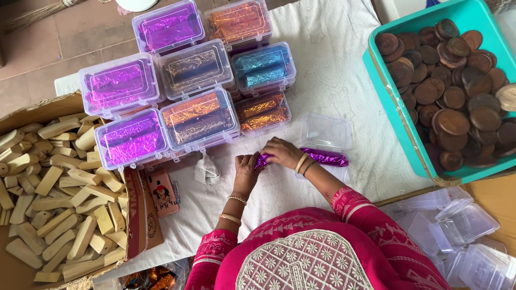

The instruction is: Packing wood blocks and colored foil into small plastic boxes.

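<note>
**Purple foil wrap in hand over the white cloth**

Hands meet at the middle of the white tablecloth (333,64). The left hand (246,167) has its fingers curled down onto the near end of a purple foil-wrapped bar (263,159), pinching the foil there. The right hand (282,152) lies over the same bar from the other side, fingers closed on it, so most of the bar is hidden between the two. Just to the right, partly behind the right wrist, lies a second purple wrapped bar (325,157), at the front of an open clear plastic box (325,132).

Behind the hands stand stacked clear boxes (196,70) holding purple, orange, blue and bronze foil bars. A cardboard carton of pale bare bars (59,188) sits to the left, a teal tray of brown discs (446,80) to the right, and empty clear boxes (462,236) at the lower right.

Thin foil is the likely weak point: a hard pinch or twist at the bar's end could tear it or leave the end loose. The second bar lies so close to the wrist that a sweep of the forearm could roll it away.
</note>
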